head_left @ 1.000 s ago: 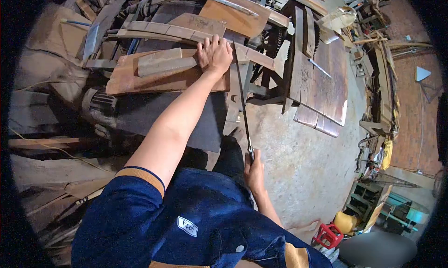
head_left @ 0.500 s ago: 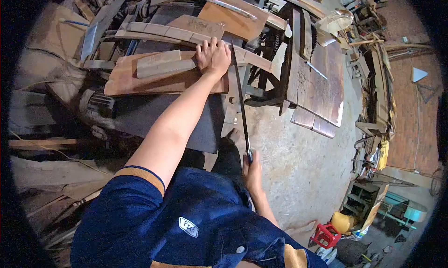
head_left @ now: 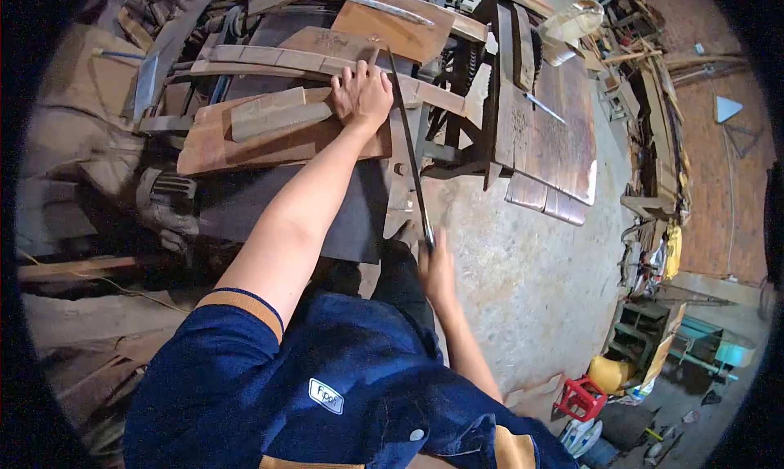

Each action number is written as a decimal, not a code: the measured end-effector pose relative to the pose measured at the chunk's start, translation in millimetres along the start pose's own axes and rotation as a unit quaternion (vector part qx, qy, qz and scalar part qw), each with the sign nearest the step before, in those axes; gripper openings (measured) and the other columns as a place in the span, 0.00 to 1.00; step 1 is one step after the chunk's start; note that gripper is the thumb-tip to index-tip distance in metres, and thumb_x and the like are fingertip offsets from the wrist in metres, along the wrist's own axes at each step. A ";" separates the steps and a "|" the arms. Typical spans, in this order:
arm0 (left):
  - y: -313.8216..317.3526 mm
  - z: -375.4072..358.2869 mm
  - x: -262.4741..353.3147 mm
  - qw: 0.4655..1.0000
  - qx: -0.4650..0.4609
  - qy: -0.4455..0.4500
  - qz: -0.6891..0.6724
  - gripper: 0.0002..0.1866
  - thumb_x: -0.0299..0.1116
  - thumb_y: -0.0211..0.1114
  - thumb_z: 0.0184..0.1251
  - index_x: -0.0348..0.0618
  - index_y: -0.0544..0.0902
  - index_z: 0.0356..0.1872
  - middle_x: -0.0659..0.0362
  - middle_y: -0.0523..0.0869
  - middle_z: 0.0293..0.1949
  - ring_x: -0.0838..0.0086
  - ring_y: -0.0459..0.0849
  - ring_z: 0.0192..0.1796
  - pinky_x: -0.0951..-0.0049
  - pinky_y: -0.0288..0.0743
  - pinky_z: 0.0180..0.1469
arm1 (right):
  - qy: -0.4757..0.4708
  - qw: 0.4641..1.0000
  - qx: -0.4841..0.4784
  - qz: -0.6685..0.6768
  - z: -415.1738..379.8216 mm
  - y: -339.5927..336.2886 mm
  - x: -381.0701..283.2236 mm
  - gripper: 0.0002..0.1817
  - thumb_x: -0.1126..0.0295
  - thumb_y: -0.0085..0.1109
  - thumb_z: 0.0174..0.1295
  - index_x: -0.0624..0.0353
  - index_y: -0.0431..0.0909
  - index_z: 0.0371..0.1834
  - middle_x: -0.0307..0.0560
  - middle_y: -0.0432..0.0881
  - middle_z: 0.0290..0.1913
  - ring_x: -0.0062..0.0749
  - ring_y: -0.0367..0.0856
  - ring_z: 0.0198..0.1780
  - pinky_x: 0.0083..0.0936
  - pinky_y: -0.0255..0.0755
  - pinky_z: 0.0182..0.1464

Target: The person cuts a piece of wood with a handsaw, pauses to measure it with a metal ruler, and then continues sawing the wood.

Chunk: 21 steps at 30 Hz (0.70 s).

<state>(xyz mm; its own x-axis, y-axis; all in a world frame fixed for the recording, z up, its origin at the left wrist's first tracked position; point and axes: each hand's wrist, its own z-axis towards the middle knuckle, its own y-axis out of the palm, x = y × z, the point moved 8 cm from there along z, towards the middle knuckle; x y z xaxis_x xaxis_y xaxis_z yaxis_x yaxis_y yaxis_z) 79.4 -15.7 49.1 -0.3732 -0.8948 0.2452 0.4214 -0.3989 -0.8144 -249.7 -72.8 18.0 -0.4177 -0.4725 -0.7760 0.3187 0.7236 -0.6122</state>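
Note:
My left hand (head_left: 361,97) lies palm down, fingers spread, over the right end of a small wood block (head_left: 278,118) and the reddish-brown board (head_left: 245,152) beneath it. Beside it runs a long, thin, dark blade (head_left: 412,158), seen almost edge-on, like a saw. Its near end is in my right hand (head_left: 438,273), closed round the handle in front of my body. The blade's far end reaches past my left fingers, beside the board's right edge. Where blade and wood meet is too small to tell.
Past my left hand lie a curved, segmented wood strip (head_left: 278,58) and an orange-brown board (head_left: 392,29). A wooden machine table (head_left: 547,134) with a toothed blade stands at right. Further right are a red crate (head_left: 581,399) and a yellow container (head_left: 608,373).
My right hand and the blade have moved forward, away from my body. My left hand stays on the wood. The whole view has shifted slightly.

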 end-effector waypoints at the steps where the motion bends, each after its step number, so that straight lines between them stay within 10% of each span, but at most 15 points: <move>1: 1.4 -0.6 -0.6 1.000 -0.010 0.002 -0.004 0.13 0.44 0.58 0.69 0.48 0.85 0.37 0.57 0.81 0.44 0.59 0.78 0.51 0.52 0.67 0.55 | 0.049 0.998 -0.017 -0.037 -33.0 -5.6 17.1 0.14 0.71 0.55 0.73 0.58 0.65 0.56 0.72 0.79 0.31 0.77 0.78 0.37 0.55 0.70 0.33; 5: -1.0 -1.6 -2.0 1.000 -0.012 0.009 -0.004 0.14 0.45 0.56 0.71 0.49 0.85 0.39 0.57 0.82 0.45 0.58 0.78 0.51 0.52 0.67 0.56 | 0.069 0.995 -0.036 -0.058 -56.2 -15.2 23.7 0.13 0.72 0.54 0.72 0.58 0.65 0.56 0.73 0.79 0.32 0.76 0.79 0.38 0.56 0.70 0.33; 11: -1.3 -2.4 0.1 1.000 -0.005 0.017 -0.012 0.13 0.43 0.57 0.70 0.47 0.85 0.41 0.56 0.81 0.44 0.57 0.78 0.52 0.51 0.66 0.57 | -0.065 0.998 -0.005 0.021 110.1 15.0 -51.3 0.14 0.66 0.50 0.74 0.60 0.64 0.55 0.78 0.80 0.36 0.77 0.78 0.41 0.61 0.69 0.39; 21: -2.2 -2.1 -1.4 1.000 -0.025 0.007 -0.014 0.13 0.44 0.57 0.70 0.48 0.84 0.40 0.56 0.82 0.45 0.58 0.78 0.52 0.51 0.67 0.57 | 0.072 0.996 -0.034 -0.035 -62.8 -24.2 13.3 0.14 0.70 0.53 0.73 0.58 0.65 0.58 0.76 0.79 0.32 0.77 0.79 0.37 0.55 0.71 0.32</move>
<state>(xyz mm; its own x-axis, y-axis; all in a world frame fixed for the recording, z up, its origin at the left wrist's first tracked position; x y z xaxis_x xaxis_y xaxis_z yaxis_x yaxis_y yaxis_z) 77.3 -13.2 49.4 -0.3953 -0.8804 0.2617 0.3694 -0.4133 -0.8323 -316.4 -65.1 32.0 -0.5571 -0.4495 -0.6983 0.2277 0.7259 -0.6490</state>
